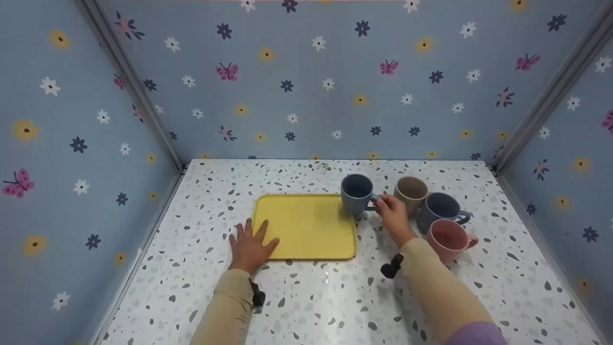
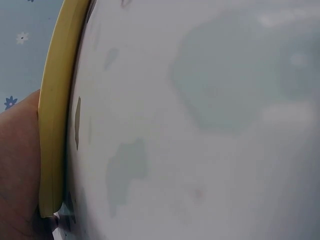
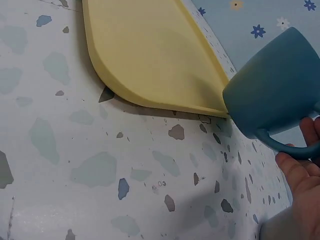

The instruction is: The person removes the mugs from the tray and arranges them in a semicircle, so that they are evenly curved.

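Note:
A blue mug (image 1: 355, 201) hangs upright over the far right corner of a yellow tray (image 1: 301, 235), casting a soft shadow on it. My right hand (image 1: 395, 218) pinches the mug by its handle, with fingers and thumb around the loop in the right wrist view, where the mug (image 3: 275, 85) appears just off the tray's rim (image 3: 120, 92). On the tray's left edge rests my left hand (image 1: 251, 249), fingers spread. The left wrist view shows that hand (image 2: 17, 170) against the tray's side (image 2: 55, 110); its fingers are out of sight there.
Right of the tray a brown mug (image 1: 412, 189), a second blue mug (image 1: 440, 208) and a pink mug (image 1: 449, 239) stand close together, near my right forearm. The speckled white table (image 1: 306, 306) is bordered by flower-patterned walls (image 1: 306, 96).

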`<state>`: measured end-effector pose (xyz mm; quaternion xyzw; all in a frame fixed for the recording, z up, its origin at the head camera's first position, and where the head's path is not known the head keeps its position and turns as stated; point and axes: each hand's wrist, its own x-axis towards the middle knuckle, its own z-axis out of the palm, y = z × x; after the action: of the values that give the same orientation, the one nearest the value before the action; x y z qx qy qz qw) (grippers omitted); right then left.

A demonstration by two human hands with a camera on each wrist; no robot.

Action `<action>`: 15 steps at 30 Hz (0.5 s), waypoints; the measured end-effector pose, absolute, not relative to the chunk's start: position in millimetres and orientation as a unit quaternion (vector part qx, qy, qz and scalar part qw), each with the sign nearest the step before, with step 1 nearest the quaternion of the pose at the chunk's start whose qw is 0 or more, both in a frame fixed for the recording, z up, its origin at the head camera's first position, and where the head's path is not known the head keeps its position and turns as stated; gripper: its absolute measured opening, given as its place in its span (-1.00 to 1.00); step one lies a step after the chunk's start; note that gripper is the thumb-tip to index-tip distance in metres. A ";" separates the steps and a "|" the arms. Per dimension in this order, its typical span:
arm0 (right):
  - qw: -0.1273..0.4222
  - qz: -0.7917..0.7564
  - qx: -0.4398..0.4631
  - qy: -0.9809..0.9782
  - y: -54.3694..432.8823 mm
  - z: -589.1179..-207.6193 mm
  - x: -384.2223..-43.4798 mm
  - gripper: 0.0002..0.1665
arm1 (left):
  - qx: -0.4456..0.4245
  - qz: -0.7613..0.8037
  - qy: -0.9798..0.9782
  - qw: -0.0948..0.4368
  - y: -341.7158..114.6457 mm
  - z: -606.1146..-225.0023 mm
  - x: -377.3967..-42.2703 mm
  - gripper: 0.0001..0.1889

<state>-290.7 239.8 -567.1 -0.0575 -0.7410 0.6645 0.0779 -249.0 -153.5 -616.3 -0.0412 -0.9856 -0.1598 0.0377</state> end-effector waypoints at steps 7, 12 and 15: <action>0.093 0.701 -0.072 -0.703 251.7 -571.5 -283.2 -0.77 | -0.045 -0.154 -0.986 0.035 -154.7 -617.5 -250.1 -0.28; 0.100 0.689 -0.083 -0.713 258.9 -571.4 -278.4 -0.75 | -0.046 -0.149 -0.987 0.036 -155.0 -618.0 -251.1 -0.27; 0.102 0.677 -0.087 -0.723 262.3 -571.8 -275.4 -0.76 | -0.046 -0.150 -0.987 0.034 -154.2 -617.3 -250.4 -0.27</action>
<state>-275.4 262.3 -571.8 -0.0870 -0.7233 0.6774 0.1020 -250.4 -154.2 -617.3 -0.0456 -0.9870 -0.1502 0.0336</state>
